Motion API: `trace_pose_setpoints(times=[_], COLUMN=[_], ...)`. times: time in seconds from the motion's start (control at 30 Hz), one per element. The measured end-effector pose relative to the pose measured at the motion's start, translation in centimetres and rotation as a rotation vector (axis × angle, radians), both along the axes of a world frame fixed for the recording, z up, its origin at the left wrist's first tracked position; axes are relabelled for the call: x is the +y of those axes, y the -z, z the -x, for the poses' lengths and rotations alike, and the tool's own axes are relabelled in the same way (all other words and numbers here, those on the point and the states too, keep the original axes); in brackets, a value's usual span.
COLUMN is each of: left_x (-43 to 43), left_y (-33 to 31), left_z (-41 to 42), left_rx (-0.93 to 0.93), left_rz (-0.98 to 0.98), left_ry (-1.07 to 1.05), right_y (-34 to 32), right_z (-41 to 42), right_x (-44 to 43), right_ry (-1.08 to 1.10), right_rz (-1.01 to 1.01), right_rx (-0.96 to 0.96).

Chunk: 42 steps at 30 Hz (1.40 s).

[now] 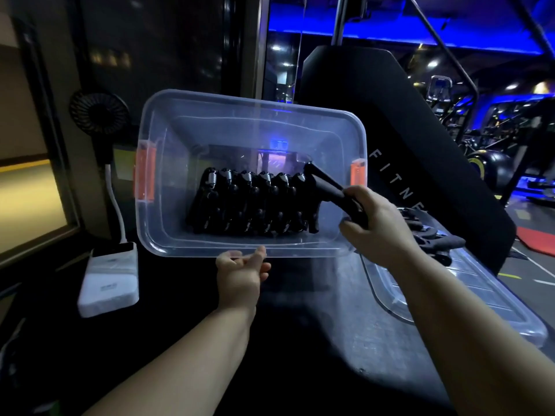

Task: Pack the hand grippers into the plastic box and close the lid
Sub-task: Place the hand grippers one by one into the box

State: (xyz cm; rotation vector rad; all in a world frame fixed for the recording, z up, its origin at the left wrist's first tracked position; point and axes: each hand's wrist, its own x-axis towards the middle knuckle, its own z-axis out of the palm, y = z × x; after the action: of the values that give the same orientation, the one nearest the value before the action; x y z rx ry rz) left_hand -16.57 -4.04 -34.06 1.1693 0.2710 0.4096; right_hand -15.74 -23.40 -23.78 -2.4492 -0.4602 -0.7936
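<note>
A clear plastic box point(210, 115) with orange side latches is tilted up toward me in the head view. Several black hand grippers point(249, 202) with steel springs lie in a row inside it. My left hand point(241, 267) grips the box's near rim from below. My right hand point(377, 223) holds one black hand gripper point(326, 183) by a handle, its head reaching over the right rim into the box beside the row. The clear lid point(450, 295) lies flat on the table at the right. More black hand grippers point(432, 235) lie on the lid behind my right hand.
A white power bank point(111, 280) lies at the left with a white cable up to a small black fan point(100, 114). A large black padded panel point(405, 139) with white letters stands behind the box. Gym machines sit at the far right.
</note>
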Motion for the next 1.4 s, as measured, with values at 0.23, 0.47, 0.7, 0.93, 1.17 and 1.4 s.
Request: trace_pose_setpoints(times=[0.23, 0.47, 0.7, 0.93, 1.17, 1.4], left_x=[0.1, 0.0, -0.1, 0.2, 0.3, 0.3], left_y=[0.4, 0.2, 0.4, 0.7, 0.8, 0.9], left_z=[-0.4, -0.2, -0.3, -0.7, -0.9, -1.1], left_rx=[-0.004, -0.003, 0.009, 0.026, -0.003, -0.014], left_rz=[0.015, -0.005, -0.053, -0.059, -0.075, -0.092], left_ry=[-0.012, -0.013, -0.02, -0.023, -0.013, -0.036], right_y=[-1.6, -3.1, -3.4, -3.8, -3.7, -2.8], right_z=[-6.1, -12.2, -17.2, -19.4, -21.7, -22.1], right_x=[3.2, 5.4, 6.5, 7.6, 8.0, 8.4], right_ry=[0.0, 0.045, 0.069, 0.065, 0.005, -0.04], right_rz=[0.217, 0.318, 0.362, 0.467, 0.491, 0.431], right_rx=[0.033, 0.038, 0.093, 0.113, 0.134, 0.119])
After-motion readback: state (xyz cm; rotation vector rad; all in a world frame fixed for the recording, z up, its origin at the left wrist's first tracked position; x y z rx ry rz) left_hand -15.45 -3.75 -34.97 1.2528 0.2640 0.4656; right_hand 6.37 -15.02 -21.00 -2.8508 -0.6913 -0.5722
